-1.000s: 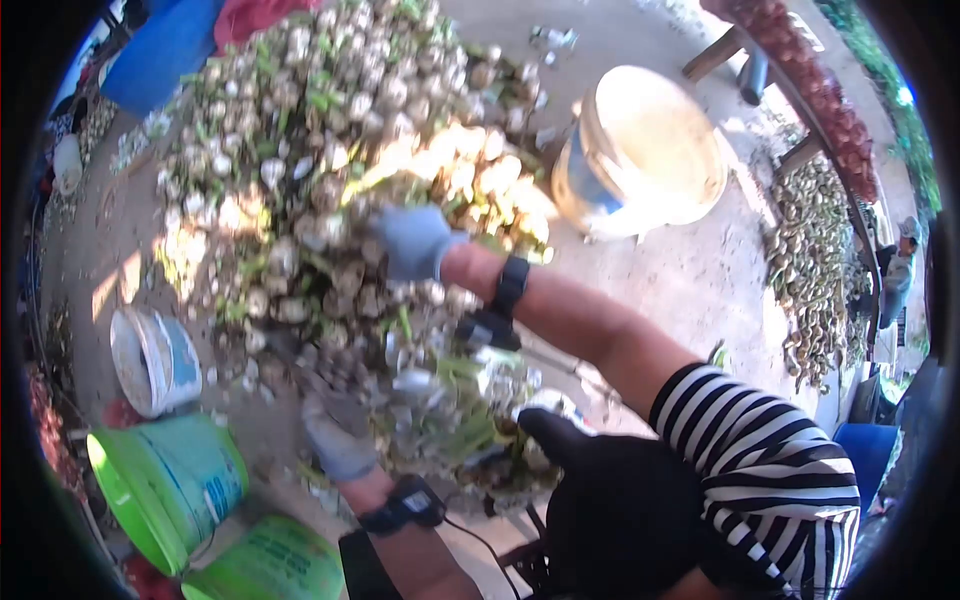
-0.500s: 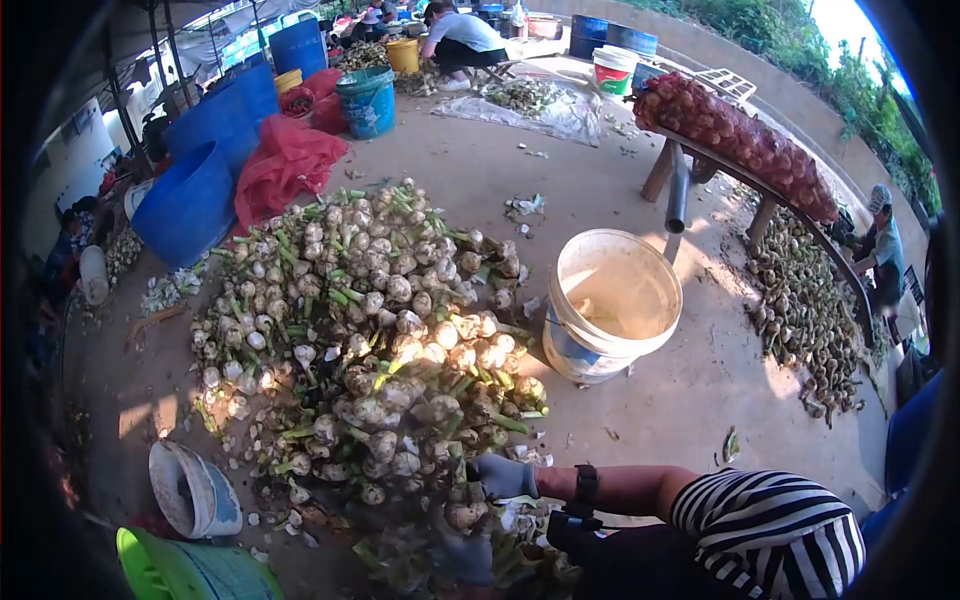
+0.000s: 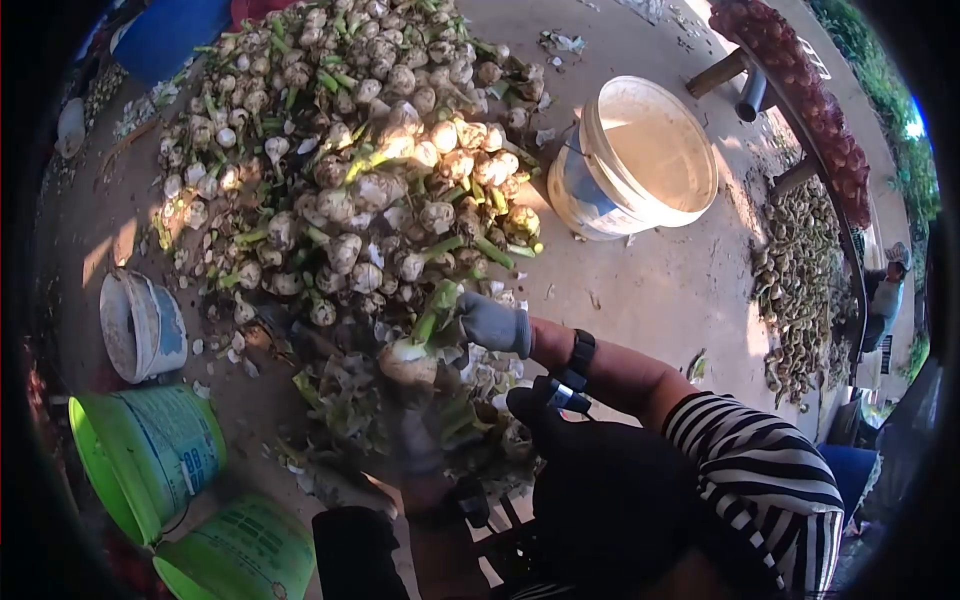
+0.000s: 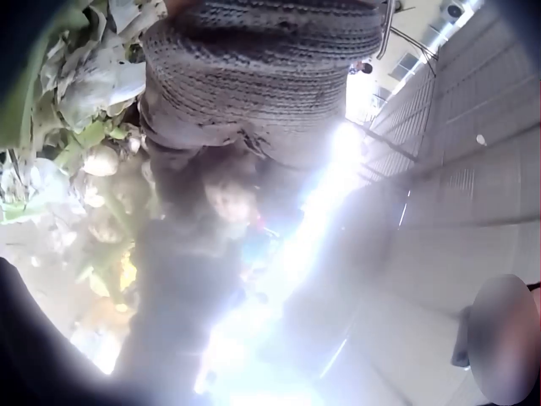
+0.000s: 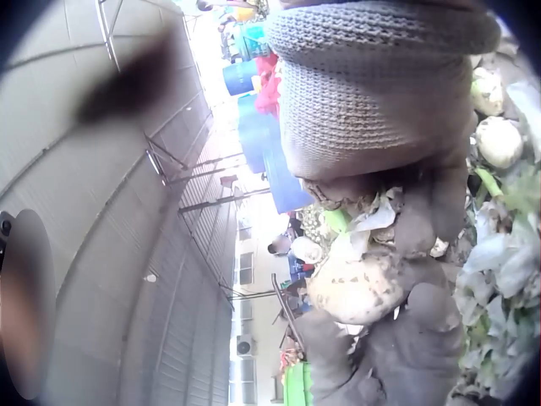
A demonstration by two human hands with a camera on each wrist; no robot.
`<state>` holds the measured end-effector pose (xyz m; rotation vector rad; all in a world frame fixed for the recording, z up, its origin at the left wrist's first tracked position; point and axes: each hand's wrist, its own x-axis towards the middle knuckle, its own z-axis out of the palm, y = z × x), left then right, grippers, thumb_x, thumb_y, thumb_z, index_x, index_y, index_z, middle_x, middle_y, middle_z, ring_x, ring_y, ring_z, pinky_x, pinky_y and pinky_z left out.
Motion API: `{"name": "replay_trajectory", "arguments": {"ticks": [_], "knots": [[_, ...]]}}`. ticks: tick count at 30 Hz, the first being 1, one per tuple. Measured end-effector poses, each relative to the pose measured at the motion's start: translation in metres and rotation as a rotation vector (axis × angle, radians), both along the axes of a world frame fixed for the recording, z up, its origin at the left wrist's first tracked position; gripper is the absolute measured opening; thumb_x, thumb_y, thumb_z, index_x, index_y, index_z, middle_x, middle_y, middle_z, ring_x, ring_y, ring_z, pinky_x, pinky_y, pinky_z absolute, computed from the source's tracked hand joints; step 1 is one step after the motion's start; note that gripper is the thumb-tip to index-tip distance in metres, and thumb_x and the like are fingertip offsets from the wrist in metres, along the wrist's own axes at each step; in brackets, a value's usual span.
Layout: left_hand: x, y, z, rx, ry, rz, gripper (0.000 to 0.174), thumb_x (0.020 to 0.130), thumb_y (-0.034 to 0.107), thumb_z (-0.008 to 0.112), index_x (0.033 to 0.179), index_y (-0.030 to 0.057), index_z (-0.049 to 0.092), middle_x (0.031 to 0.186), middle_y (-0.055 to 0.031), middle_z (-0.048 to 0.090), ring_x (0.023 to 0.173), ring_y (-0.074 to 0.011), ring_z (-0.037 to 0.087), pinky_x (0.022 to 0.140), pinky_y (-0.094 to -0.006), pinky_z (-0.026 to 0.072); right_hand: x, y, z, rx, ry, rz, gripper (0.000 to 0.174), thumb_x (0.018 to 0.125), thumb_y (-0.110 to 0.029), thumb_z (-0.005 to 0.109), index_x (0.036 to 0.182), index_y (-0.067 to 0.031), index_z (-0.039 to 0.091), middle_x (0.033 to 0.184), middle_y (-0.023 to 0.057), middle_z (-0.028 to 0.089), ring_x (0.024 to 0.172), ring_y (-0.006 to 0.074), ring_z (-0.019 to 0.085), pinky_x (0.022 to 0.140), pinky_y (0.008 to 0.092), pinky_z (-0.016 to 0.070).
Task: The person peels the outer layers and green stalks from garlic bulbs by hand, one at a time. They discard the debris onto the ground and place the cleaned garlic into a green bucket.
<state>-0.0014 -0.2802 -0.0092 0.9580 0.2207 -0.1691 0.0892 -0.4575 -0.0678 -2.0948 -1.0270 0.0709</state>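
Right hand [image 3: 492,324] holds garlic bulb [image 3: 408,367] by stem, fingers curled, centre of head frame. Left hand [image 3: 418,440] blurred just below bulb; whether gripping, cannot tell. Bulb end points lower left, stem upper right, long axis slanted. Peelings [image 3: 345,390] beneath; garlic heap [image 3: 300,75] at upper left, partly sunlit. Pale floor [image 3: 570,310] carries white bucket [image 3: 585,190], upper right; green buckets [image 3: 155,445] lower left. Panelled roof [image 5: 76,186] overhead.

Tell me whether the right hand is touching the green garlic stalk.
Touching. In the head view, the gloved right hand grips the upper end of the green garlic stalk, with no gap showing.
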Motion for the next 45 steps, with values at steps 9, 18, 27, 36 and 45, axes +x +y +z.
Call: {"name": "replay_trajectory", "arguments": {"ticks": [9,18,27,36,45], "knots": [[0.011,0.016,0.001,0.308,0.109,0.125,0.039,0.092,0.029,0.040,0.119,0.0011,0.047,0.113,-0.0063,0.053,0.104,-0.0146,0.049,0.088,-0.0262,0.0397,0.004,-0.016,-0.012,0.162,0.071,0.210,0.016,0.082,-0.011,0.052,0.093,-0.0049,0.062,0.094,0.0085,0.061,0.083,0.0258,0.057,0.074,0.0343,0.0464],[0.016,0.038,-0.015,-0.265,0.251,0.267,0.034,0.084,0.020,0.055,0.113,0.0022,0.048,0.102,-0.0085,0.056,0.094,-0.0192,0.055,0.080,-0.0314,0.0475,-0.008,-0.004,0.005,0.505,0.945,0.261,0.026,0.077,-0.020,0.063,0.089,0.0031,0.061,0.075,0.0125,0.062,0.068,0.0191,0.058,0.062,0.0321,0.0460],[0.006,0.020,-0.025,0.281,0.051,0.264,0.030,0.085,0.011,0.054,0.112,0.0008,0.049,0.108,-0.0107,0.056,0.094,-0.0169,0.055,0.080,-0.0285,0.0470,-0.006,0.043,0.056,-0.510,0.333,-0.042,0.023,0.070,-0.023,0.059,0.089,-0.0112,0.062,0.072,0.0160,0.060,0.067,0.0342,0.058,0.059,0.0390,0.0475],[0.008,0.041,-0.009,-0.419,0.240,0.283,0.044,0.083,0.026,0.058,0.116,-0.0013,0.048,0.108,-0.0139,0.056,0.096,-0.0246,0.056,0.085,-0.0379,0.0465,0.003,-0.026,0.020,0.318,1.087,-0.004,0.034,0.081,-0.014,0.060,0.111,0.0013,0.054,0.098,0.0080,0.062,0.087,0.0117,0.058,0.081,0.0264,0.0468],[0.000,0.033,-0.022,0.325,-0.025,0.138,0.042,0.086,0.023,0.051,0.120,-0.0008,0.043,0.118,-0.0121,0.050,0.105,-0.0222,0.052,0.084,-0.0341,0.0456,-0.003,0.046,0.061,-0.355,0.387,-0.038,0.019,0.076,-0.025,0.058,0.090,-0.0127,0.062,0.075,0.0116,0.062,0.071,0.0329,0.059,0.061,0.0386,0.0475]]}}
